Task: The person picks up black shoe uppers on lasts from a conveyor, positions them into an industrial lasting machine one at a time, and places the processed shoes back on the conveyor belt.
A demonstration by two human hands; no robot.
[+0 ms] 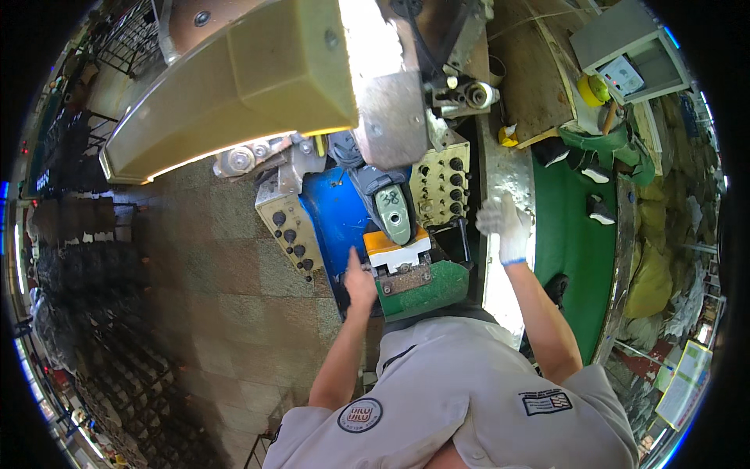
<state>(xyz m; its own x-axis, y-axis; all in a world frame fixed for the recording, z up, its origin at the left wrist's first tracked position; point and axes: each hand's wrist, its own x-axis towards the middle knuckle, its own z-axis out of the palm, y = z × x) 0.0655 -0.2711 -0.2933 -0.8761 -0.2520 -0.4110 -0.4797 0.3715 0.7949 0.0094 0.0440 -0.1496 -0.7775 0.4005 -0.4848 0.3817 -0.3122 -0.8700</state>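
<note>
Nearest the lens, a curved beige metal machine housing [258, 86] fills the upper left of the frame, its lower edge lit by a bright strip. Beneath a worn silver metal block [391, 121] at upper centre, a dark grey-blue fabric shoe upper [373, 181] sits in the machine, stretched over an olive-green shoe last [393, 213] with a round hole in its heel end, which lies toward the orange-and-white block [398, 250] at the centre of the frame. Just left of that block, the worker's bare left hand [359, 285] points one finger upward beside a bright blue panel [337, 215]; its other fingers are partly hidden, and whether they grip anything cannot be told. Right of centre, the right hand (gloved in white knit with a blue cuff) [506, 225] is released, fingers loosely apart over a shiny metal strip [508, 293], near a slim black lever [464, 238]. Cream control panels with black knobs [443, 187] flank the shoe on both sides. Farther right, dark shoes with white soles [598, 173] rest on a long green surface [574, 262].
</note>
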